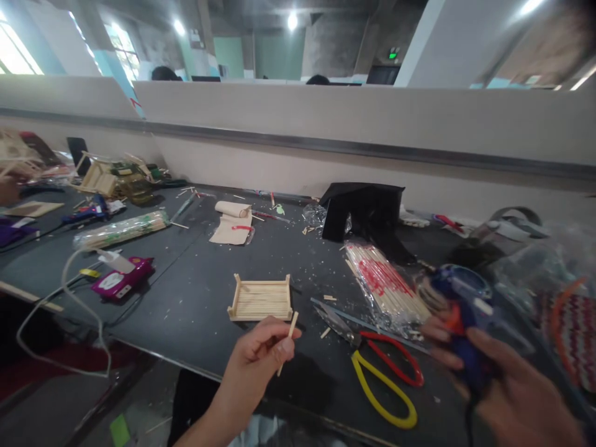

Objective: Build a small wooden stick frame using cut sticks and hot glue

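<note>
Between thumb and fingers, my left hand [261,351] pinches a short wooden stick [293,325], held upright above the table's front part. Just beyond it lies a small wooden frame [261,299] of parallel sticks with raised corner pieces. My right hand [493,366], blurred, is wrapped round a dark blue glue gun [468,354] with an orange trigger, at the right. Pliers [356,341] with one red and one yellow handle rest open between the two hands. Small cut stick pieces [329,298] lie near their jaws.
Bagged sticks with red marks [382,279] lie beside a black folded object [363,214]. A purple power strip [123,277] with a white cable and another bagged stick bundle [121,230] are at left. A cloth roll [233,220] lies behind. A person's hand [8,189] shows far left.
</note>
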`<state>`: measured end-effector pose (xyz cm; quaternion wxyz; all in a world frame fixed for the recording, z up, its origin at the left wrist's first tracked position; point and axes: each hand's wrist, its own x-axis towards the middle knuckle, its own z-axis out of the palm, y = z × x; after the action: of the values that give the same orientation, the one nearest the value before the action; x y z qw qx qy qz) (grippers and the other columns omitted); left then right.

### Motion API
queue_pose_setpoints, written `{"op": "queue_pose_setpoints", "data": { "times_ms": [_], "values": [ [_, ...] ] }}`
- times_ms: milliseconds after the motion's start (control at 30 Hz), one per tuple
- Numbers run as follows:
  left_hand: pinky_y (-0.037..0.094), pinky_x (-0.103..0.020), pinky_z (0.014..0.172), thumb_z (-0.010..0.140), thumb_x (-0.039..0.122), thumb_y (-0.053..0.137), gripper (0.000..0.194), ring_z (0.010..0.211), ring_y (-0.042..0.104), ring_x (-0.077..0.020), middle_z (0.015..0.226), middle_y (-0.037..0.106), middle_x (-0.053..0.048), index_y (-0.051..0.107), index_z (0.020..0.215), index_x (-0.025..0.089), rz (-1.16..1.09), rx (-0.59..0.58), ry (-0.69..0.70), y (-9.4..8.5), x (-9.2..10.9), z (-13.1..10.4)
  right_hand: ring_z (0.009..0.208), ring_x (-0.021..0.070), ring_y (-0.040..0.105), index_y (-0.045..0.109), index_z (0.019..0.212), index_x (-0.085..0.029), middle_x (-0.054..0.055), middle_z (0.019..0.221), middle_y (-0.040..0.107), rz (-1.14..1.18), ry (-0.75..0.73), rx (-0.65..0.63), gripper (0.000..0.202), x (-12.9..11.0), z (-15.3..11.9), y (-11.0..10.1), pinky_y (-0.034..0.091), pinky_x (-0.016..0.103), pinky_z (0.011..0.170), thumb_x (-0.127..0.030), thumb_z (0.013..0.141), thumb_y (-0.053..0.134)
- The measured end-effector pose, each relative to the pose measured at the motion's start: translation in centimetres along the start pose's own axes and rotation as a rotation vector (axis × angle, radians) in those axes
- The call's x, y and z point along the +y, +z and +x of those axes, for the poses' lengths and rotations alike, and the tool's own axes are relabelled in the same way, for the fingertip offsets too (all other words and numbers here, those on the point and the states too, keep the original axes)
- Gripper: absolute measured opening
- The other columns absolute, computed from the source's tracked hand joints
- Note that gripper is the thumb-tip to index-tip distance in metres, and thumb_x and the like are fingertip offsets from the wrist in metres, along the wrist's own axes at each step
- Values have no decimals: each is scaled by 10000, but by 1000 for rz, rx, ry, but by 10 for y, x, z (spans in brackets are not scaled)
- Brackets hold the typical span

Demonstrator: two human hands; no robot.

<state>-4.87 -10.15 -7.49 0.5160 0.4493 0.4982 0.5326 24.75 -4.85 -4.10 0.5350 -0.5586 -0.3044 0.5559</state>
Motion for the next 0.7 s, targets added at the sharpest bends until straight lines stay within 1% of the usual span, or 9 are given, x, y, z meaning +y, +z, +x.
{"op": "queue_pose_setpoints", "data": {
  "times_ms": [33,67,133,200,300,400,500,567,700],
  "values": [
    [430,-210,603,818,307,652,159,711,536,-133,778,569,-27,741,876,188,26,0,26,0,-1,0,464,117,525,693,793,-209,55,767,666,62,57,-87,328,8,-10,10,435,222,365,-358,524,807],
    [444,-219,636,825,291,645,152,737,548,-140,789,579,-32,744,882,190,62,4,66,0,-2,1,485,117,544,686,801,-213,59,826,684,76,55,-124,318,15,-19,19,431,208,367,-343,541,813],
    [466,-239,723,841,256,630,140,816,574,-155,844,604,-42,746,899,204,166,27,168,-2,-4,1,460,102,529,682,853,-199,78,880,699,25,69,-267,279,26,-33,34,435,216,384,-373,656,774],
    [477,-243,752,854,230,614,142,865,589,-160,891,616,-45,741,916,221,282,57,266,-6,-3,2,499,124,562,678,861,-183,94,866,706,-33,41,-352,273,32,-42,42,472,239,436,-409,720,738],
    [491,-228,722,861,194,600,150,849,606,-150,903,618,-39,730,930,227,420,111,392,-12,1,2,626,190,627,671,852,-174,113,851,707,-169,-39,-420,302,35,-48,47,509,265,471,-450,739,720],
    [493,-209,699,862,150,594,176,808,612,-129,891,612,-26,722,950,232,516,134,494,-14,5,2,602,189,628,673,854,-174,101,809,704,-346,-152,-420,325,35,-49,49,518,266,467,-488,771,675],
    [494,-203,687,859,124,594,200,796,612,-122,891,605,-23,718,970,235,592,141,560,-16,9,3,520,144,595,676,825,-186,52,719,684,-499,-265,-331,326,32,-50,51,517,243,501,-508,794,637],
    [497,-209,693,857,115,595,210,808,613,-125,902,601,-26,715,984,233,629,140,587,-18,10,3,516,132,588,673,801,-194,31,687,664,-575,-316,-289,328,30,-51,52,512,230,522,-515,813,604],
    [499,-223,697,862,105,586,224,821,608,-131,907,602,-29,707,998,235,677,135,639,-20,12,5,513,142,597,682,784,-198,31,665,660,-686,-398,-334,350,26,-51,52,514,230,507,-518,838,551]
  ]
}}
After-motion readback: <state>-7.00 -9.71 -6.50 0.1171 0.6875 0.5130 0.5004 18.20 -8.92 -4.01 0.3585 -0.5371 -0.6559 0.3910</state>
